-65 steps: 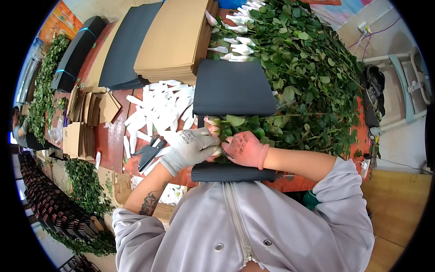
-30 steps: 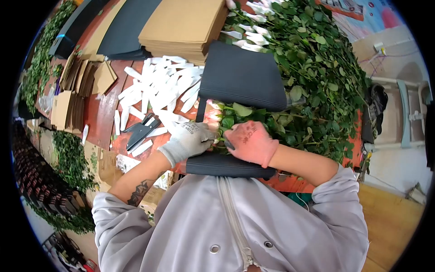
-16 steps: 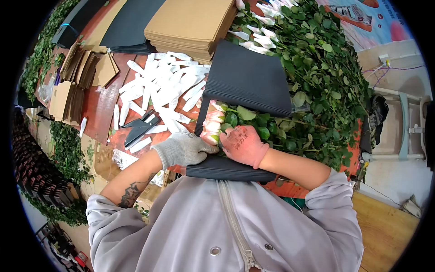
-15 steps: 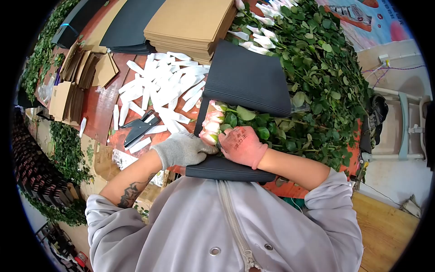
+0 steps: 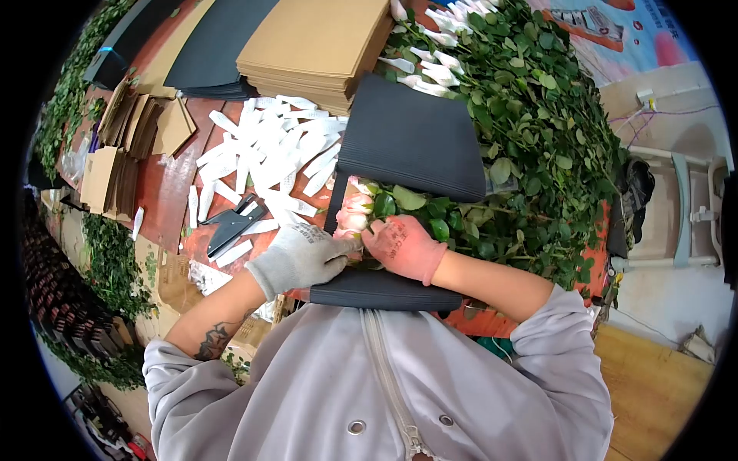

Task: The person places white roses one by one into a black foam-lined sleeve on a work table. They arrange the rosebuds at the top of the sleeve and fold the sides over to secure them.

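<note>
A row of pale pink roses (image 5: pixel 356 206) lies on its side in front of me, heads to the left and leafy stems to the right. My left hand (image 5: pixel 301 252), in a grey glove, is closed at the nearest rose head, its fingertips partly hidden. My right hand (image 5: pixel 404 247), in a pink glove with dark print, has its fingers curled around the rose just below the head. Black corrugated sheet (image 5: pixel 384 290) runs under and in front of the hands. Beyond the roses lies a stack of black corrugated sheets (image 5: pixel 415 138).
A black stapler (image 5: pixel 234 227) lies left of my hands, beside a heap of white sleeves (image 5: pixel 269 150). Brown cardboard sheets (image 5: pixel 311 42) are stacked at the back. Leafy rose stems (image 5: pixel 530 115) fill the right side, several heads in white sleeves (image 5: pixel 440 73). A folding chair (image 5: pixel 680 207) stands far right.
Both hands stay close together at the roses. The left hand has turned slightly, showing more of its back, and its fingers have shifted at the nearest rose. The view has moved a little.
</note>
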### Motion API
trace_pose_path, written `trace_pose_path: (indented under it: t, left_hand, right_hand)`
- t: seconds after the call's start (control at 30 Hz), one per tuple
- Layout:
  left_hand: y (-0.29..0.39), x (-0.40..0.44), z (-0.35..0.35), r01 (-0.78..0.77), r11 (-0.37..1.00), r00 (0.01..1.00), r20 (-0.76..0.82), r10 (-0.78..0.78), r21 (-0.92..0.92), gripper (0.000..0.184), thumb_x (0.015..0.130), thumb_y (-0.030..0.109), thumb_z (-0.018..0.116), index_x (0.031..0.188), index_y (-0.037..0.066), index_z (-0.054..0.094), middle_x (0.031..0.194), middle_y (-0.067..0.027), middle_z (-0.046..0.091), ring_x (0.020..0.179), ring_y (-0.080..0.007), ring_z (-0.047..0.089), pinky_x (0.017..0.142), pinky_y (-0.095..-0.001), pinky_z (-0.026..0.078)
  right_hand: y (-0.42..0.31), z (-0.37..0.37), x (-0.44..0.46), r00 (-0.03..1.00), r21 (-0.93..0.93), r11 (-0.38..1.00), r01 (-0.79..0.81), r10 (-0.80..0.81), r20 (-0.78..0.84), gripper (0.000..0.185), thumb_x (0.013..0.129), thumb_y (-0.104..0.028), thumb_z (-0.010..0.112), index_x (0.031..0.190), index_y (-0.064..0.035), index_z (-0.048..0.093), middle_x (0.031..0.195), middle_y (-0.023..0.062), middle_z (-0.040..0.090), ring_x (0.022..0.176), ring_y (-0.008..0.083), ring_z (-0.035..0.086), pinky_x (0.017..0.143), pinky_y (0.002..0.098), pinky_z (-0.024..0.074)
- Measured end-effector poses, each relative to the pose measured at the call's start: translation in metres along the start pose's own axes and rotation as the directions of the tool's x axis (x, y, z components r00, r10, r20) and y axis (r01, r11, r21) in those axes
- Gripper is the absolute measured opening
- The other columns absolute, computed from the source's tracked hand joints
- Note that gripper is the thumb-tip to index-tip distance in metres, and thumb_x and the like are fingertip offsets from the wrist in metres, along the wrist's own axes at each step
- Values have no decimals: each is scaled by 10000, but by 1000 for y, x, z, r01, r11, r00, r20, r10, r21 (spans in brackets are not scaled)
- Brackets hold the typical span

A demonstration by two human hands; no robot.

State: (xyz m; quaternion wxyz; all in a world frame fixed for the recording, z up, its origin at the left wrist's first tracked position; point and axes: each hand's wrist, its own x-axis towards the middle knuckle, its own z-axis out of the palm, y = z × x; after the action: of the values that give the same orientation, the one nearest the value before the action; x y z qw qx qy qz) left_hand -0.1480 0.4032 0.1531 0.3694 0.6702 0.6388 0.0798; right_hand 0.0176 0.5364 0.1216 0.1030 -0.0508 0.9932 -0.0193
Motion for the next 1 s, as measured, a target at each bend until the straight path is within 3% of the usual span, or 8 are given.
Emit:
trace_pose_path:
  t: [0.07, 0.23, 0.37, 0.7, 0.8, 0.87, 0.93, 1.0]
  left_hand:
    - [1, -3, 0, 73, 996, 997, -27, -72, 42, 355, 827, 296, 502, 1169, 258, 587, 698, -138, 606, 636, -299, 603, 612, -402, 465]
    - [0, -3, -3, 79, 997, 997, 12, -79, 4, 360, 810, 314, 476, 1143, 247, 595, 721, -129, 622, 692, -293, 624, 626, -421, 477]
    - [1, -1, -6, 186, 979, 981, 73, -180, -85, 411, 796, 303, 479, 1194, 264, 573, 738, -128, 625, 709, -293, 625, 656, -410, 480]
    - [2, 0, -11, 169, 979, 978, 140, -153, -116, 437, 810, 309, 472, 1244, 311, 521, 863, -145, 640, 815, -283, 633, 687, -391, 485]
    - [4, 1, -11, 139, 989, 983, 125, -131, -56, 447, 824, 318, 479, 1268, 274, 500, 808, -144, 637, 761, -286, 631, 655, -395, 477]
    - [3, 4, -6, -9, 996, 975, -222, 29, 89, 470, 838, 375, 496, 1283, 226, 497, 653, -98, 601, 604, -273, 606, 549, -386, 454]
    - [0, 9, 0, 18, 988, 974, -226, 17, 152, 496, 842, 397, 494, 1302, 211, 476, 628, -84, 586, 571, -265, 591, 517, -389, 426]
    - [-2, 9, 1, 111, 994, 991, -78, -110, 12, 480, 843, 371, 484, 1297, 215, 483, 605, -81, 571, 547, -257, 577, 518, -396, 410]
  right_hand:
    - [6, -12, -6, 997, 173, 982, -74, 74, 8, 216, 769, -275, 579, 867, -88, 535, 810, 55, 581, 706, 207, 607, 585, 331, 458]
    - [4, -26, -2, 945, 39, 947, -318, 313, 91, 253, 756, -325, 594, 864, -105, 529, 798, 43, 563, 694, 197, 607, 531, 330, 433]
    - [0, -15, 3, 971, -76, 970, -229, 234, 57, 203, 720, -262, 596, 841, -111, 532, 771, 32, 558, 678, 195, 598, 529, 332, 437]
    - [12, -7, 6, 991, -97, 987, -131, 132, 1, 195, 722, -252, 597, 838, -112, 529, 758, 28, 553, 691, 189, 599, 547, 322, 455]
    - [14, -9, 4, 993, -50, 992, -119, 117, -35, 215, 716, -265, 614, 846, -115, 531, 749, 27, 555, 696, 199, 602, 563, 315, 462]
    - [12, -7, 4, 984, -97, 980, -172, 176, 36, 242, 725, -291, 623, 853, -107, 531, 751, 37, 570, 695, 200, 606, 579, 323, 464]
    - [9, -20, -5, 968, 30, 968, -251, 251, -24, 246, 741, -304, 613, 853, -101, 530, 761, 42, 578, 698, 197, 607, 577, 330, 461]
    - [13, -30, -2, 945, 157, 940, -302, 317, -80, 254, 756, -317, 603, 854, -95, 529, 771, 48, 586, 701, 195, 608, 575, 338, 459]
